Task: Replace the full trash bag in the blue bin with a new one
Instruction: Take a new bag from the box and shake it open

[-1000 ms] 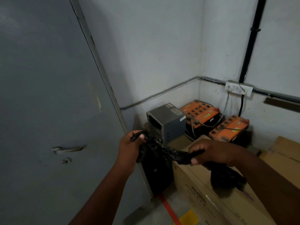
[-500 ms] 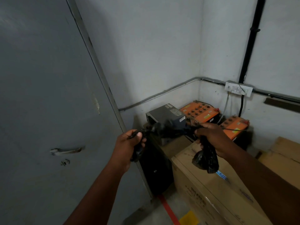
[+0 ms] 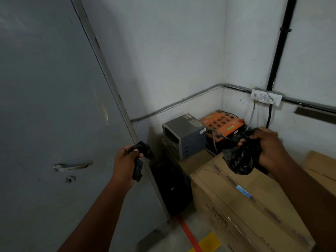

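Note:
My left hand [image 3: 125,160] is closed around a black wad of rolled trash bags [image 3: 141,150], with a strip hanging below the fist. My right hand [image 3: 269,148] grips a crumpled black trash bag [image 3: 238,160] that dangles over a cardboard box [image 3: 245,206]. A wide gap separates the two hands, and no plastic visibly joins the two black pieces. The blue bin is not in view.
A grey door [image 3: 45,106] with a handle [image 3: 71,166] fills the left. In the corner stand a grey box unit [image 3: 185,135], an orange battery [image 3: 223,122] and a black cabinet [image 3: 172,188]. A red line [image 3: 187,231] runs across the floor.
The black plastic was stretched between both hands. My right hand has pulled up and to the right, and the two pieces now look parted. My left hand stayed near the door edge.

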The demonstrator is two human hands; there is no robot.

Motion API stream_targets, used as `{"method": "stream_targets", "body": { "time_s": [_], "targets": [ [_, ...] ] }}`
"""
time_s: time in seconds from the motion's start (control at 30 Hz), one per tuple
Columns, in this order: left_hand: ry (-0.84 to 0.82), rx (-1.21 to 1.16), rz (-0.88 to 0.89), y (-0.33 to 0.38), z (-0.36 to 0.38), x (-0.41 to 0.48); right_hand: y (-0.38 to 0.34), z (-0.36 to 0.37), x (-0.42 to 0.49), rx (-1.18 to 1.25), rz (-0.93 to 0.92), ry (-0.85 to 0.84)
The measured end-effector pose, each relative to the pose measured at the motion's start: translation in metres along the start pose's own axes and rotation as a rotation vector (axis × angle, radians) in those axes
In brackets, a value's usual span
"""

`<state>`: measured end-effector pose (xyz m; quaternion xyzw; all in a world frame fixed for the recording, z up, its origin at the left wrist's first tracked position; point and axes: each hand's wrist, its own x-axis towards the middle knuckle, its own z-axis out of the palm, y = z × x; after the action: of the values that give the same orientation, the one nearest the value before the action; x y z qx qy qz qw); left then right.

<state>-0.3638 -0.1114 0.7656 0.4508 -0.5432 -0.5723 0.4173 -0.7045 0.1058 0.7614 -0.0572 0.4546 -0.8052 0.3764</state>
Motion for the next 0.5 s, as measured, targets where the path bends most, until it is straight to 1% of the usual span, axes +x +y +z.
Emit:
{"method": "stream_targets", "body": {
  "time_s": [0.1, 0.17, 0.27, 0.3, 0.37, 0.43, 0.5],
  "targets": [
    [-0.144, 0.049, -0.067, -0.006, 0.033, -0.008, 0.006, 0.008, -0.003, -0.209, -0.025, -0.091],
    [-0.225, 0.000, -0.144, -0.015, 0.062, -0.012, 0.011, 0.011, -0.002, -0.352, -0.039, -0.146],
    [-0.247, -0.108, -0.327, -0.027, 0.107, -0.016, 0.019, 0.014, 0.001, -0.494, -0.051, -0.167],
    [-0.278, -0.129, -0.348, -0.029, 0.121, -0.017, 0.021, 0.014, 0.002, -0.526, -0.054, -0.160],
    [-0.376, -0.130, -0.328, -0.032, 0.147, -0.019, 0.024, 0.012, 0.003, -0.577, -0.058, -0.156],
    [-0.479, -0.073, -0.287, -0.032, 0.169, -0.021, 0.028, 0.007, 0.007, -0.630, -0.062, -0.162],
    [-0.541, 0.008, -0.229, -0.040, 0.187, -0.020, 0.032, -0.002, 0.013, -0.694, -0.062, -0.180]
  ]
}}
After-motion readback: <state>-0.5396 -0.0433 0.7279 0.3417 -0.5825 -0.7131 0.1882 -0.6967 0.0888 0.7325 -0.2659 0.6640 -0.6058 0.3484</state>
